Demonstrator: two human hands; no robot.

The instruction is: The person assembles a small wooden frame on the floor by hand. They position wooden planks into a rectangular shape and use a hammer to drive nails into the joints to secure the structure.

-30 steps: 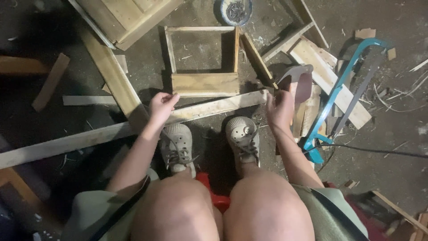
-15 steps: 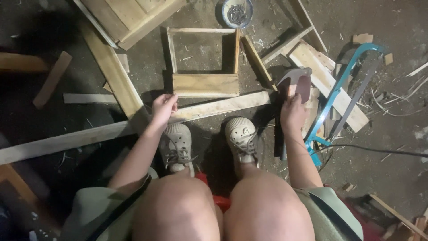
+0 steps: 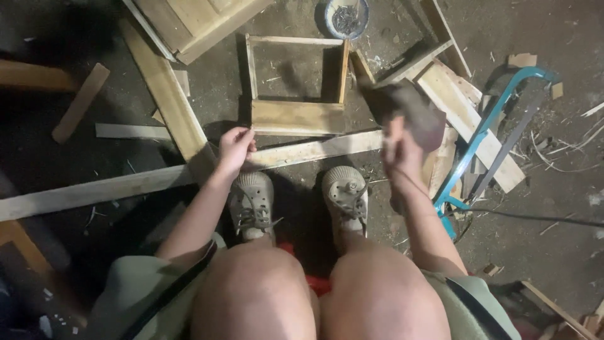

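Long wooden slat (image 3: 157, 181): lies flat on the floor (image 3: 553, 252), running from the far left edge across in front of both shoes (image 3: 255, 204) to just beside the right hand. Judged stiff, light for its length, rough-sawn and unlikely to slip; its length suggests it would pivot or bounce if held at one end only. Best hold appears to be near the working point, pressing it down against the floor.

Left hand (image 3: 235, 148): rests on the slat at about its middle, fingers (image 3: 246, 140) curled loosely over the far edge, thumb side toward the person. It touches and steadies the slat rather than lifting it; the hand is partly closed on the wood.

Small open wooden frame (image 3: 296, 94): lies just beyond the slat, its broad lower board close to the slat's far edge; whether they touch cannot be told.

Right hand (image 3: 397, 151): raised above the slat's right end, wrapped around the handle of a tool with a dark, blurred head (image 3: 409, 107), likely a hammer. Judged head-heavy and rigid. Fingers are clenched on the handle; motion blur hides finer detail.

Blue-framed saw (image 3: 484, 135): lies on boards to the right, untouched.
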